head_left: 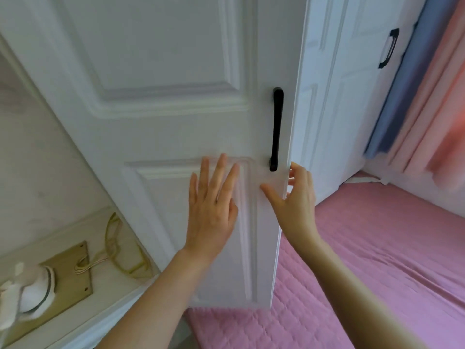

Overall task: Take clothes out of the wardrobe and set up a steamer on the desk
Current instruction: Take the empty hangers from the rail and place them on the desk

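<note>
A white panelled wardrobe door (161, 102) fills the middle of the view and stands partly swung out, with a black bar handle (276, 129) near its right edge. My left hand (214, 207) lies flat on the door's lower panel, fingers spread. My right hand (297, 197) grips the door's free edge just below the handle, thumb on the front face and fingers curled behind. A white steamer-like object (30, 295) sits at the lower left on a wooden board (73, 280). No clothes inside the wardrobe are visible.
A second white door with a black handle (388, 47) stands at the right. Blue and pink curtains (427, 96) hang beyond it. A pink quilted bed cover (377, 260) lies below right. A yellow-green cord (120, 248) is coiled on the pale surface at the left.
</note>
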`<state>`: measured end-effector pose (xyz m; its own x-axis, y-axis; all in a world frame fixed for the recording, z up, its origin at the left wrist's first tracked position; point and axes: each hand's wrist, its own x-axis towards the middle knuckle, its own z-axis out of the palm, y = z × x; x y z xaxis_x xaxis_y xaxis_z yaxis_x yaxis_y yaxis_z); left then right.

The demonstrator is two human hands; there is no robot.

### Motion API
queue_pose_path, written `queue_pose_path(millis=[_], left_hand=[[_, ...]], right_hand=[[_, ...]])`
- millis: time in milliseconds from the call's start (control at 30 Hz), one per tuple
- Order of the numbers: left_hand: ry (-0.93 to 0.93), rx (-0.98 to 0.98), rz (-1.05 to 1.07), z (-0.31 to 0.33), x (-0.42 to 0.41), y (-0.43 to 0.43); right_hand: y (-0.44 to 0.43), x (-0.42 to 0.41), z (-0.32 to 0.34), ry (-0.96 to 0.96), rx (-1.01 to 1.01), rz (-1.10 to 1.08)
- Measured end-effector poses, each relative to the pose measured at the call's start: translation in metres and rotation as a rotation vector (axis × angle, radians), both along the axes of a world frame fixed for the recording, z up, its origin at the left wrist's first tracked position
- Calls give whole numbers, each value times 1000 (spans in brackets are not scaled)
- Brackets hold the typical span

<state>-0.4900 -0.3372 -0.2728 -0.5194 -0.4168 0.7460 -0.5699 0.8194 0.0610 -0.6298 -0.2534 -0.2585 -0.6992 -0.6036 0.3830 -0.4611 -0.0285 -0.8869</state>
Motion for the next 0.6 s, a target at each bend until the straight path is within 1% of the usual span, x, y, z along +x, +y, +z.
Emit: queue_pose_path(millis=[200, 300, 433, 500, 600], left_hand=[[-71, -192, 173, 29, 11, -48], [-128, -243, 226, 30, 9, -70], [-126, -270, 273, 23, 0, -89], [-120, -280, 298, 20, -4, -98], [-118, -315, 334, 16, -8, -110]], right_hand=[[-41, -18, -1, 14, 52, 34], [-59, -25, -1, 15, 52, 51], [-79, -29, -3, 21, 23, 77], [-87, -28, -5, 76, 44, 82], [-96, -17, -10, 254, 77, 105]])
